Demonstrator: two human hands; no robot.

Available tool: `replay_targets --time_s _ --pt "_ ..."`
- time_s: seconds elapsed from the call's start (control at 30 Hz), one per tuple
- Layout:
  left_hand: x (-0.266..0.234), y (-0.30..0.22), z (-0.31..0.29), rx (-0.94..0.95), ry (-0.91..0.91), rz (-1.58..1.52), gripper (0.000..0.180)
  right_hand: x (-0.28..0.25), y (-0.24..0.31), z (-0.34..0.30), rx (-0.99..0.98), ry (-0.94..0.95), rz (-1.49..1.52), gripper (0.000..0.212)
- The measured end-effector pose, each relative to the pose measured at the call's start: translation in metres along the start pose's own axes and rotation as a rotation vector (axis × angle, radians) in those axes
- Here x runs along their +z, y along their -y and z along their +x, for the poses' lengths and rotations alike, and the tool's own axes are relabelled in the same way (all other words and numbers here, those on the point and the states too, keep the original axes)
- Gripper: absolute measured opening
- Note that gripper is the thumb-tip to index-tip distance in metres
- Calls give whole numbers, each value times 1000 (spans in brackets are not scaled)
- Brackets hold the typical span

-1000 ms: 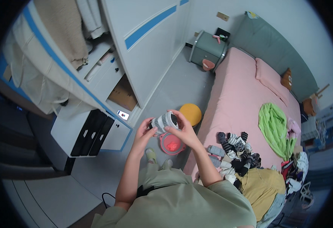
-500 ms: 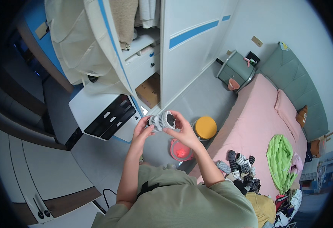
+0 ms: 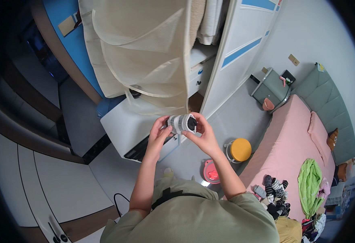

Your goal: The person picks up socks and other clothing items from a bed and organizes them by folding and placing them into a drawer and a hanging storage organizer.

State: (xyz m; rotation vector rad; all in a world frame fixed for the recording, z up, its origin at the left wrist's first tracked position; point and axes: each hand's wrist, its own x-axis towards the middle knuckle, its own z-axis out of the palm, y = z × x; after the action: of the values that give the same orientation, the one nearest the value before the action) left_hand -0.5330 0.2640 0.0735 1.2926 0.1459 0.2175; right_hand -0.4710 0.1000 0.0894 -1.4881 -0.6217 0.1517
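A rolled pair of socks (image 3: 178,124), white with grey stripes and a black middle showing at its right end, is held in front of me between both hands. My left hand (image 3: 159,134) grips its left end, thumb on the near side. Around the right end curl the fingers of my right hand (image 3: 204,136), with that thumb underneath. Just beyond the roll hangs a cream organizer (image 3: 145,44) with mesh pockets. One of its lower pockets holds a dark rolled item (image 3: 135,92).
A white cabinet (image 3: 125,121) with black drawers stands below the organizer. Behind are the wardrobe's white sliding door (image 3: 238,65) and hung clothes. On the right, a pink bed (image 3: 279,137) bears a sock pile (image 3: 276,192) and green cloth (image 3: 310,186). A yellow stool (image 3: 241,150) and pink basin (image 3: 211,171) stand on the floor.
My view has swung left, so the organizer now fills more of the upper middle, and the bed and stool sit farther right. Both hands still hold the rolled socks, now nearer the organizer.
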Motion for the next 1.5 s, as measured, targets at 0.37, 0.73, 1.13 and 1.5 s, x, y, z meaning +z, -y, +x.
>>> replay_targets --time_s 0.37,0.73,1.13,1.5 --pt "-128 16 68 267 -480 369 32 102 -23 79 -154 -68 -356 44" --pt "-156 54 100 160 -429 485 47 136 -67 119 -128 -38 -691 43" --pt "-157 50 102 72 -149 745 33 150 -137 171 56 -34 -900 39" --pt "-158 27 100 -42 98 662 35 166 -132 190 200 76 -706 33"
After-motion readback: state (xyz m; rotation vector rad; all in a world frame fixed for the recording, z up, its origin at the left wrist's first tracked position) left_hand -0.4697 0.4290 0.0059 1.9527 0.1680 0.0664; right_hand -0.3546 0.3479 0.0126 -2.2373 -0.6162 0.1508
